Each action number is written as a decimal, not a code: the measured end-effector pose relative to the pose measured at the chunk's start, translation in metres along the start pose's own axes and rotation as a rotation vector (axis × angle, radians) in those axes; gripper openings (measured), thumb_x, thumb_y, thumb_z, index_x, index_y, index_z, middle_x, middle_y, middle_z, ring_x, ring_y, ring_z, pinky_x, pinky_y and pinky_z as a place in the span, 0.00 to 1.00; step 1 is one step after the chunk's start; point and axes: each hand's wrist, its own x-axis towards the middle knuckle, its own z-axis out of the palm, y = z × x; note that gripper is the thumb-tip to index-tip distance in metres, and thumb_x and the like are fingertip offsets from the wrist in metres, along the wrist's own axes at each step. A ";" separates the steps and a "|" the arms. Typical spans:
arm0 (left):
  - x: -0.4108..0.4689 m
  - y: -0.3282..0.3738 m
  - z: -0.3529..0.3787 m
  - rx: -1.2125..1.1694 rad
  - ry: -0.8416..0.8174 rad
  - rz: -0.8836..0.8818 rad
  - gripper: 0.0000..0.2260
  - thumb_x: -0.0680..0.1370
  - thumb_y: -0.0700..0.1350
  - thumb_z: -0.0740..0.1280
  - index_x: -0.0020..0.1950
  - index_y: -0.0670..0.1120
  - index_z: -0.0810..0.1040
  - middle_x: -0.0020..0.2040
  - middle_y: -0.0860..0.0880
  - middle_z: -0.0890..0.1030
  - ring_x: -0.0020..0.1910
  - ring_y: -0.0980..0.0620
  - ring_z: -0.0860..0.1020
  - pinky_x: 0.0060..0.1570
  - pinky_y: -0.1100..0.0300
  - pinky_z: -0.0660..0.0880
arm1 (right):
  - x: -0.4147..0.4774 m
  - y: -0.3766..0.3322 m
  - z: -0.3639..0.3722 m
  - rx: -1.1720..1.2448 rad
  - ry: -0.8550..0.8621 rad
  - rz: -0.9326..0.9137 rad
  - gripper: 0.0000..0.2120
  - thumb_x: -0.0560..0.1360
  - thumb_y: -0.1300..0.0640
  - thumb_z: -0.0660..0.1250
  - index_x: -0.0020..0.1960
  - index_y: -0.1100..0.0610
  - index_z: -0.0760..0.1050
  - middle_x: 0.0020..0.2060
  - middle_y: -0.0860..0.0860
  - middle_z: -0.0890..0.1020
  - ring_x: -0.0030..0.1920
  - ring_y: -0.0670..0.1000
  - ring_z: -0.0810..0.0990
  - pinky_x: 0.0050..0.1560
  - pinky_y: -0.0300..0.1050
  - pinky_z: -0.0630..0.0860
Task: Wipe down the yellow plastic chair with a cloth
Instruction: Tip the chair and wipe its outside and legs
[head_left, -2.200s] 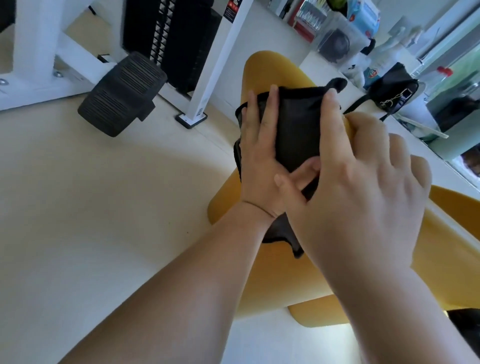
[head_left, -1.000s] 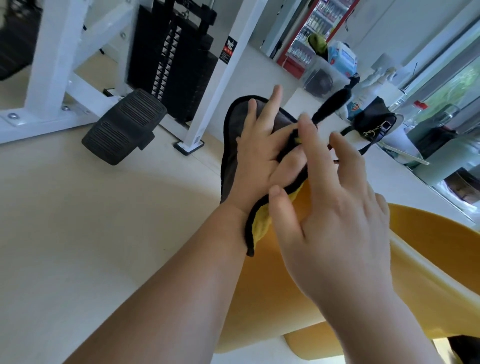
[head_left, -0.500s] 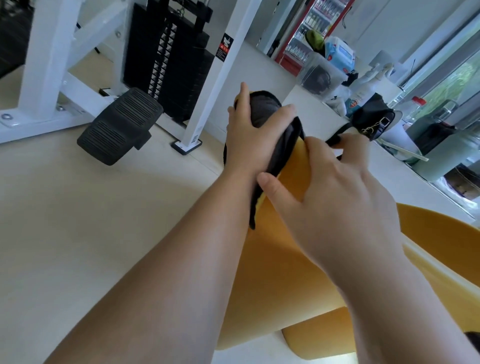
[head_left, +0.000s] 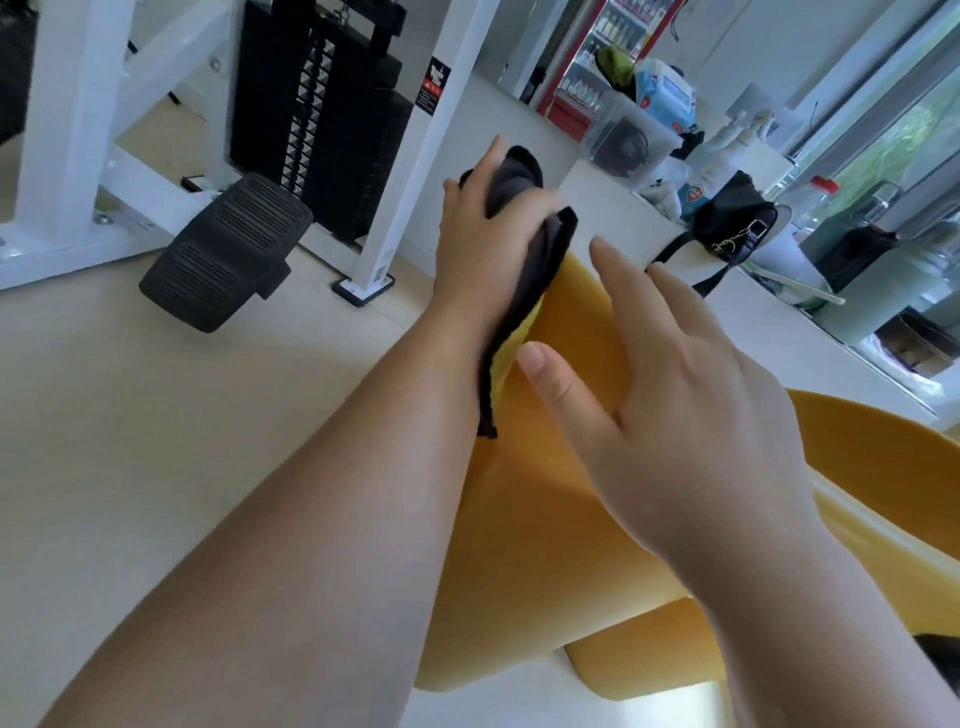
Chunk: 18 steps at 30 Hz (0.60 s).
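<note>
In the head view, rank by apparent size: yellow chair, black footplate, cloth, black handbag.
1. yellow chair
2. black footplate
3. cloth, partly hidden by the left hand
4. black handbag, farther away; real size unsure

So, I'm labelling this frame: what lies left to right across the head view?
Black ribbed footplate → left hand gripping the dark grey cloth → open right hand → pale green container.

The black, yellow-backed cloth (head_left: 548, 254) is being released by the right hand (head_left: 691, 410), whose fingers (head_left: 623, 291) are being spread above the yellow plastic chair (head_left: 530, 545).
</note>
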 end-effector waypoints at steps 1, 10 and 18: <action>-0.002 -0.002 0.003 0.002 0.020 -0.002 0.38 0.65 0.64 0.71 0.75 0.64 0.66 0.79 0.48 0.63 0.76 0.45 0.66 0.72 0.41 0.66 | -0.006 0.005 -0.003 0.046 0.023 -0.008 0.32 0.80 0.30 0.48 0.80 0.42 0.59 0.74 0.52 0.73 0.63 0.59 0.79 0.52 0.54 0.75; -0.061 -0.039 0.027 0.031 0.064 0.387 0.27 0.79 0.66 0.60 0.78 0.65 0.61 0.81 0.49 0.60 0.80 0.53 0.58 0.78 0.43 0.57 | -0.062 0.062 -0.015 0.121 0.233 0.197 0.26 0.81 0.35 0.53 0.63 0.49 0.81 0.44 0.49 0.84 0.51 0.60 0.79 0.50 0.59 0.74; -0.093 -0.050 0.038 0.026 0.119 0.410 0.37 0.79 0.67 0.61 0.81 0.48 0.56 0.80 0.47 0.62 0.80 0.50 0.61 0.79 0.43 0.57 | -0.088 0.088 -0.014 0.074 0.198 0.154 0.30 0.82 0.34 0.49 0.44 0.55 0.78 0.31 0.48 0.73 0.36 0.57 0.71 0.38 0.51 0.64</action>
